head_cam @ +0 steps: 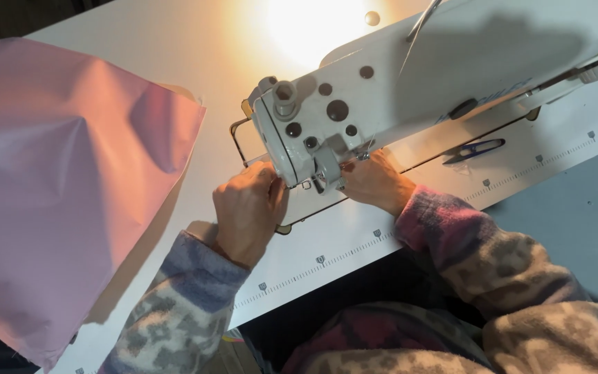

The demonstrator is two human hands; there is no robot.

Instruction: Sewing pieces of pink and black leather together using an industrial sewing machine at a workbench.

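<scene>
A white industrial sewing machine [410,83] stands on a white table [174,48]. My left hand [249,208] rests with fingers curled at the left side of the machine's head, near the needle area. On the other side of the head, my right hand [375,181] has its fingertips pressed against the presser foot region [323,176]. The needle itself is hidden by the machine's head and my fingers. I cannot make out anything held in either hand. Both sleeves are fuzzy and patterned.
A large sheet of pink fabric [57,187] lies over the table's left side. Small blue thread snips [475,149] rest on the machine bed to the right. A printed ruler strip [354,249] runs along the table's front edge. A bright lamp glare [306,28] lights the far tabletop.
</scene>
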